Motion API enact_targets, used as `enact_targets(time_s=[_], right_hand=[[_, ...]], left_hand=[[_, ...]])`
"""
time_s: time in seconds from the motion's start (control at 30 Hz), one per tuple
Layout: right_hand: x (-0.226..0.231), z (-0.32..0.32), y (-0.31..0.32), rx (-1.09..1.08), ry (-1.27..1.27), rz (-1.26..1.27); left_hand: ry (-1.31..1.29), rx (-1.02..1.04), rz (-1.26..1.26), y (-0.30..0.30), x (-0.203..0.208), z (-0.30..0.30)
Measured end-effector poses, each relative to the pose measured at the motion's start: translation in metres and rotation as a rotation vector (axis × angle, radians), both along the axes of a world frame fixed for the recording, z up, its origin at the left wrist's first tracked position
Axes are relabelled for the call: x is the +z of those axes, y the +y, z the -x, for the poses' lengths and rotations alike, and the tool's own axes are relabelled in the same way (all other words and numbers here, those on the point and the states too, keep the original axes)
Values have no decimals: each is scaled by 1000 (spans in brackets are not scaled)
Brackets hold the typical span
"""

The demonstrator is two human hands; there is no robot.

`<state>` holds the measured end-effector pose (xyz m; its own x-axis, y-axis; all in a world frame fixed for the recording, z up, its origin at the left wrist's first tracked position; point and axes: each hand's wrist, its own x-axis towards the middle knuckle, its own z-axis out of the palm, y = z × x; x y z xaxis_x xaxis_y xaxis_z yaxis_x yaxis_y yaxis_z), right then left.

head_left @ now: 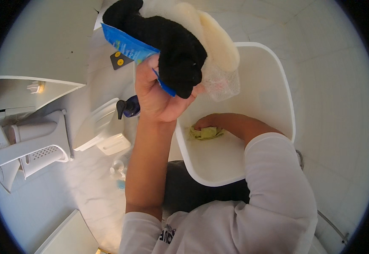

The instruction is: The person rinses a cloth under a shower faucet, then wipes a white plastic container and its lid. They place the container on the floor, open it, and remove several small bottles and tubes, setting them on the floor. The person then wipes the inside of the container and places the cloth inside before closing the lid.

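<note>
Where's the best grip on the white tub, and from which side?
Probably the left rim of the white tub, pinched from the left: its narrow lip is exposed there, while the right arm covers part of the opposite rim.

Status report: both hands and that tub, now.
Left hand: grip on blue packet and black fuzzy item, raised. Right hand: on yellow-green cloth inside white tub. Cream item hides part of tub's rim from view.

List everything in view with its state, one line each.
Left hand: raised, gripping the bundle
Blue packet: held; open or sealed unclear
Black fabric item: held up, bunched
Right hand: inside the tub, on the cloth
Yellow-green cloth: crumpled
White tub: open-topped
Pump bottle: partly hidden behind the left forearm
</note>
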<state>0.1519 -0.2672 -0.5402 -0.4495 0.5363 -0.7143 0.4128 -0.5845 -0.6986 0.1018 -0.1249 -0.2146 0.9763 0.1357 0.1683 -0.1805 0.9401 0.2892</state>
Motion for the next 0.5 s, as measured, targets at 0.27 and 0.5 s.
enact_targets(time_s=[0.27,0.5], right_hand=[[67,-5,7,-195,566,182],[127,-7,5,-189,616,501]], left_hand=[[-7,31,102,1,2,-1],[-18,52,79,3,4,-19]])
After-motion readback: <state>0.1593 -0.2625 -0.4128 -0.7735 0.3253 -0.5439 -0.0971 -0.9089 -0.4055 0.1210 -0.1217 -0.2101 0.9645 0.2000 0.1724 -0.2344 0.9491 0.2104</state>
